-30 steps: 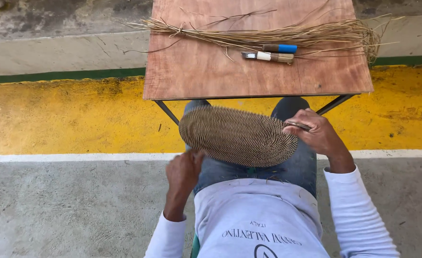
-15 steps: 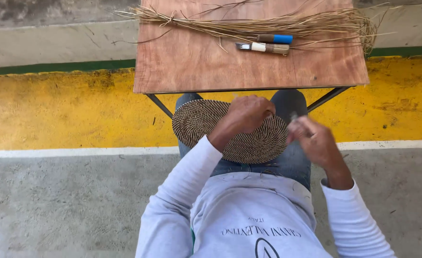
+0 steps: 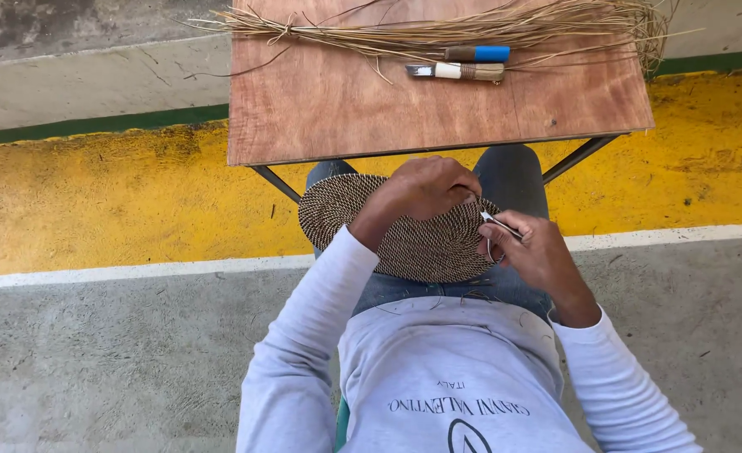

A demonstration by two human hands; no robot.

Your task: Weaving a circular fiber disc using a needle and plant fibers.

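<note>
A round woven mat [image 3: 413, 243], brown with pale flecks, lies flat on my lap. My left hand [image 3: 425, 189] reaches across it and pinches its far right rim. My right hand [image 3: 532, 252] sits at the same rim, closed around a small metal tool [image 3: 499, 223] whose tip points at the spot under my left fingers. What my left fingers pinch is hidden beneath them.
A small wooden table [image 3: 346, 101] stands just past my knees. On its far side lie a bundle of dry straw fibres [image 3: 438, 29], a blue-handled tool [image 3: 476, 54] and a white-handled knife [image 3: 459, 72]. Yellow-painted floor [image 3: 94, 201] and grey concrete surround me.
My left hand came up from under the mat's near left edge and crossed over to the right rim. The mat settled flatter on my lap. The right hand closed in beside it.
</note>
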